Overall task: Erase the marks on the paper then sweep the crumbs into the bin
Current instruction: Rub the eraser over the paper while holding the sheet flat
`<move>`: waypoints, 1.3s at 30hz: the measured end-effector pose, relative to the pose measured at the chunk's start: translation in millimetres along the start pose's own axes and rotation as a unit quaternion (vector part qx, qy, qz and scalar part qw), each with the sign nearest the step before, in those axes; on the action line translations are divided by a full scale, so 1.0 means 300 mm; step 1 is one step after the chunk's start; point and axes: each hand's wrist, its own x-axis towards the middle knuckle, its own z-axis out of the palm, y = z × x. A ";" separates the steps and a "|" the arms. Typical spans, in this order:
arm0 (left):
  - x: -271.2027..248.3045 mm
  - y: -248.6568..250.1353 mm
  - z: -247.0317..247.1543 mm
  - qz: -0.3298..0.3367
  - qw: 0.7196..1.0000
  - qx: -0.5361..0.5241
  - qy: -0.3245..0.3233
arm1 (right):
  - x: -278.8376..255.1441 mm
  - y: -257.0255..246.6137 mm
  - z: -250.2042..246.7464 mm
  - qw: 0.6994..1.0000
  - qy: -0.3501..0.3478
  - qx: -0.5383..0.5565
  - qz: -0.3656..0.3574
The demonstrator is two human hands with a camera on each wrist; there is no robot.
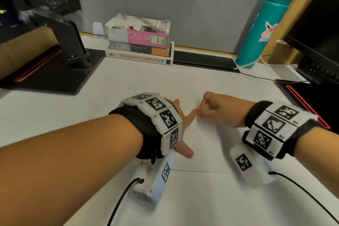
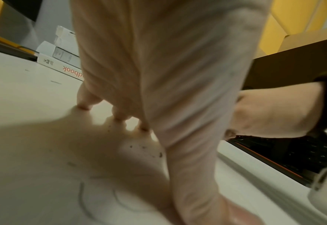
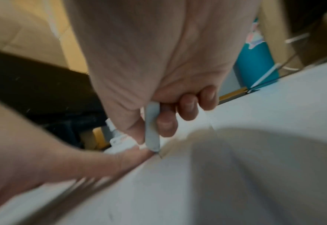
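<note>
Head view: my left hand [image 1: 180, 121] lies flat, pinning the white paper sheet [image 1: 207, 145] to the table; my right hand [image 1: 218, 109] pinches a pale stick eraser [image 3: 151, 129] against it. Curved pencil marks [image 2: 100, 197] and dark crumbs [image 2: 145, 148] remain, so no sweeping yet.

Matt white paper [image 1: 201, 152], smooth pale eraser [image 3: 152, 129], glossy teal bottle [image 1: 260, 29].

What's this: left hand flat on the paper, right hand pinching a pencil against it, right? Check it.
One thing is wrong. The right hand pinches an eraser, not a pencil; the right wrist view shows its pale blunt tip on the paper. The left hand does lie flat on the paper, as the head view shows.
</note>
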 end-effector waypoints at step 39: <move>-0.075 0.003 0.001 -0.046 0.997 -0.061 -0.006 | 0.075 0.022 0.049 0.948 0.036 0.306 0.082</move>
